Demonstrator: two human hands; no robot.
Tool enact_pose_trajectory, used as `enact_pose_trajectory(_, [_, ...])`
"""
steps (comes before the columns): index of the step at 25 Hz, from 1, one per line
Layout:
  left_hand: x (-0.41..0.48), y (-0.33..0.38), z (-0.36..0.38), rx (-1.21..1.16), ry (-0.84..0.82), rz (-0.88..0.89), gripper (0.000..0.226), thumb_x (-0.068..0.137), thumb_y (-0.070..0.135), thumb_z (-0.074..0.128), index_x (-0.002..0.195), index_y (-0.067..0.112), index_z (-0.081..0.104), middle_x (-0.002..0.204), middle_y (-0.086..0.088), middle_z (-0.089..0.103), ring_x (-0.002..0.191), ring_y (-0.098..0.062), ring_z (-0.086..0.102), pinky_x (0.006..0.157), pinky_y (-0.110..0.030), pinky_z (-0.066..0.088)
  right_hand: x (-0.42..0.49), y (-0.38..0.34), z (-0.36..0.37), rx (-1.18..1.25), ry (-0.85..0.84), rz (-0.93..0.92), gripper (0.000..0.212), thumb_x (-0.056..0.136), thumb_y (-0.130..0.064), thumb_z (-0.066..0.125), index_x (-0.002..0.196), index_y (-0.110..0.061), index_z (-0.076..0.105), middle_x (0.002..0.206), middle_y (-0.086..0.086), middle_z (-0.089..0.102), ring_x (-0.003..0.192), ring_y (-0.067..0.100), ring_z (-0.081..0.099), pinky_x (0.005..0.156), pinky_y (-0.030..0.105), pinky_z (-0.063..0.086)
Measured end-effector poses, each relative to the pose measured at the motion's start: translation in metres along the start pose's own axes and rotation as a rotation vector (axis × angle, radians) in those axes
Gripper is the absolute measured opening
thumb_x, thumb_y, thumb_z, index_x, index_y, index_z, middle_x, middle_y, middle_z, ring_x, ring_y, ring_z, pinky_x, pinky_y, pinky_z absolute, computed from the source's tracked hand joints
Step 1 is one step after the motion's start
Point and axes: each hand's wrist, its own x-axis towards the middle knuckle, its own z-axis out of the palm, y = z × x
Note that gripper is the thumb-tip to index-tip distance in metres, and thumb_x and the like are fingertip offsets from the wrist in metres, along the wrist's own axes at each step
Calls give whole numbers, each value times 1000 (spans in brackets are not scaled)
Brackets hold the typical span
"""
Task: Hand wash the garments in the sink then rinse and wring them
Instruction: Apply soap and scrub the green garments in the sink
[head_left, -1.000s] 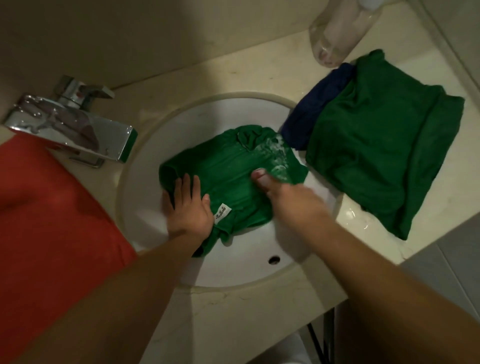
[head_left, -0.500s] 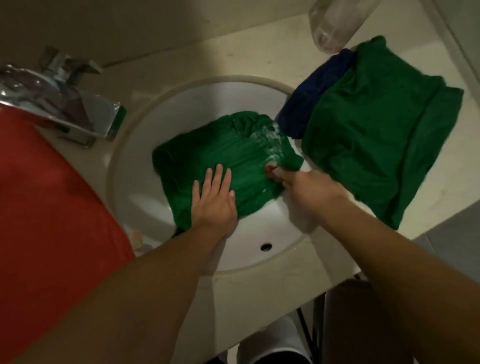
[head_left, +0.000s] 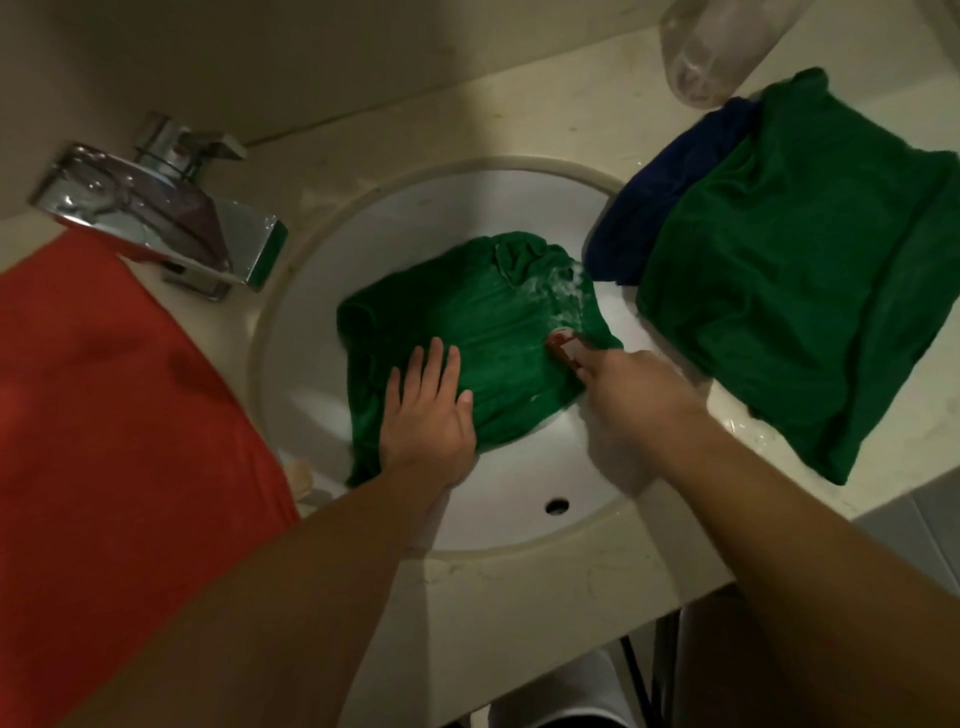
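A wet green garment (head_left: 467, 317) lies crumpled in the white sink (head_left: 415, 218), with white suds (head_left: 563, 283) on its right part. My left hand (head_left: 428, 410) presses flat on the garment's near side, fingers straight. My right hand (head_left: 623, 384) grips a small reddish piece of soap (head_left: 562, 345) and holds it against the garment's right edge, just below the suds. The fingers of that hand are mostly hidden behind its back.
A second green garment (head_left: 789, 280) lies on the counter right of the sink, over a dark blue one (head_left: 670, 192). A chrome tap (head_left: 156, 213) overhangs the sink's left rim. A red cloth (head_left: 104, 415) covers the left counter. A clear bottle (head_left: 711, 47) stands far right.
My left hand slid from the garment's near-left corner to its middle and covered the white label. My right hand kept the soap near the sudsy right edge.
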Motion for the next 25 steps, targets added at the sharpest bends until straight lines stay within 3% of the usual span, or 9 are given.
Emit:
enact_pose_trajectory(3, [2, -1, -3, -6, 12, 2, 63, 104, 43, 11, 163, 22, 15, 171, 1, 7, 157, -20, 2, 126, -45, 3, -27, -44, 23, 114, -66, -263, 61, 104, -21, 49, 152, -52, 27, 100, 7, 66, 88, 30, 65, 82, 47, 58])
enact_pose_trajectory(4, [2, -1, -3, -11, 10, 2, 63, 104, 43, 11, 163, 22, 15, 171, 1, 7, 157, -20, 3, 126, -45, 4, -29, -42, 27, 104, -54, -264, 58, 105, -23, 48, 150, -54, 30, 98, 7, 67, 85, 29, 66, 80, 47, 58])
enact_pose_trajectory(7, [1, 0, -4, -14, 7, 4, 62, 104, 43, 9, 163, 23, 12, 171, 2, 5, 157, -19, 0, 127, -45, 3, 7, 10, 4, 290, 9, 115, 31, 106, -34, 52, 133, -44, 62, 93, 1, 65, 76, 18, 62, 72, 36, 51])
enact_pose_trajectory(9, [0, 1, -5, -12, 1, 4, 62, 104, 43, 9, 163, 23, 11, 171, 2, 4, 157, -20, 0, 126, -46, 3, 16, 20, -6, 399, 107, 208, 32, 107, -38, 51, 136, -38, 65, 104, 7, 66, 83, 24, 62, 79, 36, 49])
enact_pose_trajectory(14, [1, 2, -5, 9, -5, -5, 61, 105, 43, 13, 163, 24, 12, 171, 1, 6, 157, -20, 2, 126, -46, 5, -17, -28, 29, 452, 25, -1, 30, 108, -41, 45, 131, -36, 64, 93, 4, 69, 80, 21, 66, 77, 42, 57])
enact_pose_trajectory(16, [1, 2, -4, 18, -14, -1, 60, 106, 43, 13, 163, 24, 9, 171, 2, 3, 157, -20, -1, 127, -46, 4, 5, -3, 12, 324, 92, 108, 30, 108, -40, 44, 129, -37, 64, 94, 6, 68, 80, 23, 66, 80, 45, 58])
enact_pose_trajectory(19, [0, 2, -5, 15, -18, 5, 61, 106, 44, 12, 163, 24, 10, 171, 2, 4, 157, -20, 0, 127, -46, 4, 28, 17, -12, 393, 166, 172, 35, 109, -42, 43, 139, -41, 60, 103, 13, 69, 88, 32, 66, 87, 46, 56])
enact_pose_trajectory(23, [2, 2, -5, 45, -6, 0, 62, 105, 44, 13, 163, 23, 13, 171, 0, 8, 157, -21, 4, 126, -48, 8, 14, -40, 39, 424, -6, -118, 33, 107, -47, 46, 135, -44, 62, 102, 11, 73, 89, 32, 68, 87, 45, 57])
enact_pose_trajectory(25, [2, 2, -4, 43, -24, 2, 61, 105, 44, 13, 163, 24, 9, 171, 1, 4, 157, -21, 1, 126, -47, 6, 24, -23, 23, 562, 43, 36, 30, 105, -52, 49, 126, -41, 68, 102, 8, 74, 90, 30, 69, 85, 44, 57])
